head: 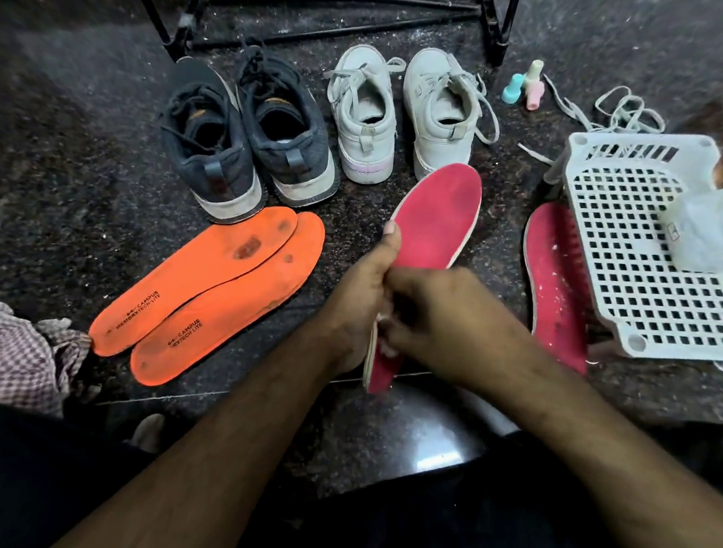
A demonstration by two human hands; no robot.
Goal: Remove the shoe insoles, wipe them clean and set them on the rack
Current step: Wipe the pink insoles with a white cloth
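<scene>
The left hand grips a pink insole by its edge, above the floor in front of the white shoes. The right hand curls its fingers on the insole's lower part, maybe pinching a small white wipe. Two orange insoles lie on the floor.

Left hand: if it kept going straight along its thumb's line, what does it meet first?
Probably the right white shoe. The left hand grips the pink insole along its edge, thumb pointing up and away. The insole's toe end already lies close to that shoe's heel. Depth is unclear from a single view.
</scene>
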